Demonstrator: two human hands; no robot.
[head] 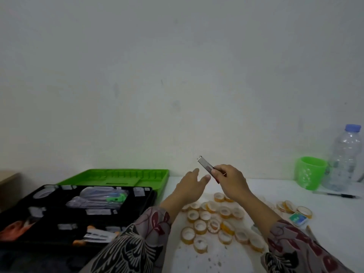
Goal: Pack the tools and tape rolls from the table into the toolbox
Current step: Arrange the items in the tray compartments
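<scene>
My right hand [230,179] is raised above the table and shut on a small flat metal tool [205,165], whose silver end points up and to the left. Just to its left my left hand [192,184] is open with fingers spread, close to the tool but not touching it. Several yellow-edged tape rolls [214,221] lie scattered on the white table below both hands. The black toolbox [136,211] sits open at the left, holding bagged tools, a green-handled tool [115,198] and orange-handled tools [94,236].
A green insert tray [120,176] lies behind the toolbox. At the back right stand a green cup [309,172] and a clear water bottle [345,158]. A pen [338,195] and a small blue-green box [297,218] lie at the right. A wall rises just behind the table.
</scene>
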